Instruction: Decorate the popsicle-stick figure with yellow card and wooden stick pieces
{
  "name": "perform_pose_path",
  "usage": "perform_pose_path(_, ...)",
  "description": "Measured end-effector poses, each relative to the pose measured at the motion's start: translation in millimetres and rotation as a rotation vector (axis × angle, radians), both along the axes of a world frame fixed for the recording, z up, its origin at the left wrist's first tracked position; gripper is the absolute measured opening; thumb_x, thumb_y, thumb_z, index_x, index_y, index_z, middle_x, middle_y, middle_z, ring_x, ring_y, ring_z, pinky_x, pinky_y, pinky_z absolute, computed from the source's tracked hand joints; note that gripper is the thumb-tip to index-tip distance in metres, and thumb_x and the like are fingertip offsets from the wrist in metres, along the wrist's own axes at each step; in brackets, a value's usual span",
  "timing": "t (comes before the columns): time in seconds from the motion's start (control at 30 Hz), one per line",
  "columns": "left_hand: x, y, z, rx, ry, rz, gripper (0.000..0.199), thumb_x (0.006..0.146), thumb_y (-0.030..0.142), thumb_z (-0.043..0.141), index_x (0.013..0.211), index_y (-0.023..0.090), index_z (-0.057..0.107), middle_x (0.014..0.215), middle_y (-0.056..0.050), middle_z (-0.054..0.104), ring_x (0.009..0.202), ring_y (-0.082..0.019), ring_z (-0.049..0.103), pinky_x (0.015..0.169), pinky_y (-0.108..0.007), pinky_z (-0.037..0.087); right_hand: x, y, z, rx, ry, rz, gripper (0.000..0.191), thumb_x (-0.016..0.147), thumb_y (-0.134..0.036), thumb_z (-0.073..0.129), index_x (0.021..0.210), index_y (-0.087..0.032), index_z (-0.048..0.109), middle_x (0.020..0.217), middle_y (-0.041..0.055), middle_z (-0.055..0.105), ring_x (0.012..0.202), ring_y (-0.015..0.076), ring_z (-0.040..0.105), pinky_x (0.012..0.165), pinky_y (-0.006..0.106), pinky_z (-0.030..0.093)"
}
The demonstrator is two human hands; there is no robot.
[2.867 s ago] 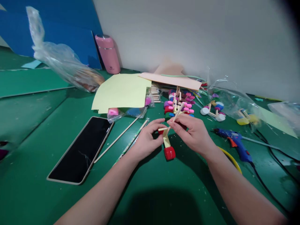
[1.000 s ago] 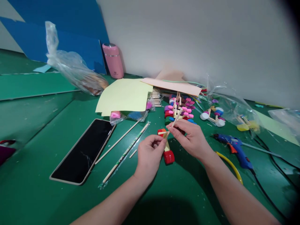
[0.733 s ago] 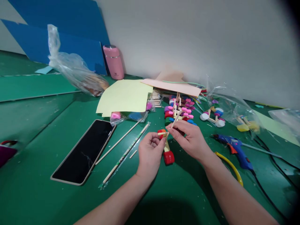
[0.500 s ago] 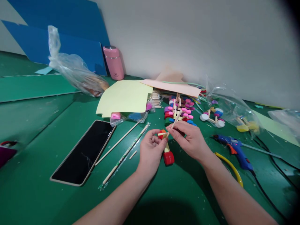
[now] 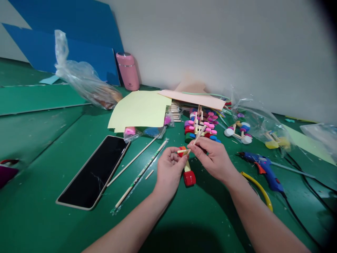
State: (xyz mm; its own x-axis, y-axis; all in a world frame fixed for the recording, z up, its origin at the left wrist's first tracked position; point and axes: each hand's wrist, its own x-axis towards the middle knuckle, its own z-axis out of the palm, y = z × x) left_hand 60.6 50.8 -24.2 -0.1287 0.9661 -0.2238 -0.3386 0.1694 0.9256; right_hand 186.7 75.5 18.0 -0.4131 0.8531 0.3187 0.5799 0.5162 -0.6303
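Note:
My left hand (image 5: 170, 172) is closed, thumb and fingers pinched around a short wooden stick (image 5: 181, 151). My right hand (image 5: 212, 154) is closed on a longer wooden stick (image 5: 200, 133), slanting up and away, its lower end against the short one. Whether the two sticks are joined is hidden by the fingertips. Just under the hands lies a small clay piece with a red block (image 5: 189, 178), a pale yellow bar and an orange-red part, partly covered by my left fingers. Behind my right hand, several colourful clay and stick models (image 5: 201, 123) stand close together.
Left of my hands lie a phone (image 5: 93, 172), a thin stick (image 5: 131, 162), a wrapped pair of chopsticks (image 5: 140, 175) and a stick offcut (image 5: 149, 174). A blue glue gun (image 5: 265, 168) with cable and a yellow tube (image 5: 259, 186) lie right. Yellow paper (image 5: 142, 109) and a pink flask (image 5: 128, 72) stand behind.
Almost nothing differs. The long stick and my right hand have shifted very slightly to the right; both hands keep their grip.

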Motion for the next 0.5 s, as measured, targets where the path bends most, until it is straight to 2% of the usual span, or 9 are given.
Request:
perform_pose_path(0.33, 1.8, -12.7, 5.7, 0.033, 0.069, 0.032, 0.027, 0.061, 0.020, 0.067, 0.066, 0.019, 0.041, 0.048, 0.011, 0.040, 0.042, -0.005, 0.037, 0.043, -0.016, 0.029, 0.6, -14.8, 12.2, 0.016, -0.003, -0.016, 0.017, 0.086, -0.022, 0.046, 0.076, -0.019, 0.058, 0.075, 0.0027, 0.060, 0.069, 0.0151, 0.055, 0.063, 0.026, 0.042)
perform_pose_path(0.43, -0.6, -22.6, 8.6, 0.051, 0.109, 0.033, 0.024, 0.061, 0.020, 0.068, 0.060, 0.019, 0.043, 0.051, 0.009, 0.040, 0.044, -0.006, 0.036, 0.043, -0.018, 0.029, 1.8, -24.2, 16.7, -0.001, 0.047, -0.014, 0.015, 0.086, -0.021, 0.047, 0.077, -0.020, 0.060, 0.077, 0.0027, 0.062, 0.071, 0.0150, 0.057, 0.065, 0.026, 0.043)
perform_pose_path(0.5, -3.3, -30.6, 11.5, 0.094, 0.208, 0.026, 0.016, 0.062, 0.019, 0.068, 0.062, 0.018, 0.051, 0.057, 0.006, 0.043, 0.048, -0.008, 0.038, 0.045, -0.019, 0.031, 3.3, -31.7, 18.2, -0.028, 0.113, -0.013, 0.015, 0.085, -0.020, 0.048, 0.078, -0.020, 0.060, 0.078, 0.0021, 0.063, 0.073, 0.0144, 0.058, 0.067, 0.024, 0.044)
